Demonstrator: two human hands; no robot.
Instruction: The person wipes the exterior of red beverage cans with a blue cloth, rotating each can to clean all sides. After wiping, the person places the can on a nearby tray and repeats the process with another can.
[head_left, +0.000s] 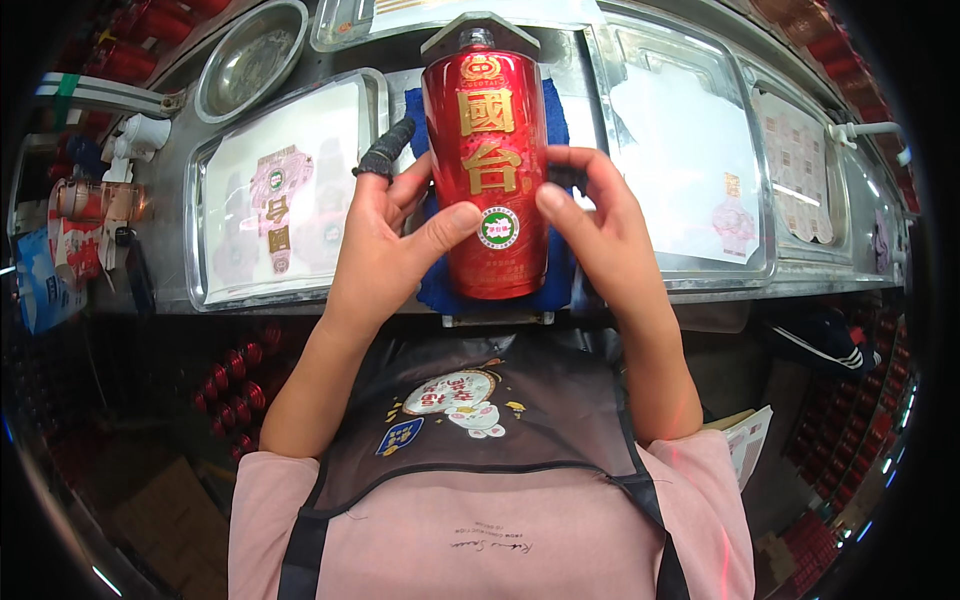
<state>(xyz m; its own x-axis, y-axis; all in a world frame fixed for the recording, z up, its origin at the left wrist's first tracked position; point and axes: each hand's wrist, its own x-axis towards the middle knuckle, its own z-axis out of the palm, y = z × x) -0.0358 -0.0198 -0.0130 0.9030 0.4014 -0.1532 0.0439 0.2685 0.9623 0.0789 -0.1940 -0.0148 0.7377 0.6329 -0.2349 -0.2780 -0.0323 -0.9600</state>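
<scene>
A glossy red glass bottle (450, 135) with gold characters and a round green-and-white emblem lies in front of me, its neck pointing away. Beneath it is a blue cloth (556, 112). My left hand (382, 232) holds the bottle's left side, the thumb on its front near the emblem. A black finger cover (386, 150) sits on the left index finger, which sticks out from the glass. On the other side, my right hand (611, 214) has its thumb and fingers against the right edge. An angular metal support (517, 37) shows behind the neck.
To the left, a metal tray (196, 247) carries a printed decal sheet (225, 172). A steel bowl (251, 60) stands beyond it. On the right are a tray (766, 247) with a white decal sheet (675, 165) and another with printed sheets (795, 150). Red bottles (240, 367) stand below the bench.
</scene>
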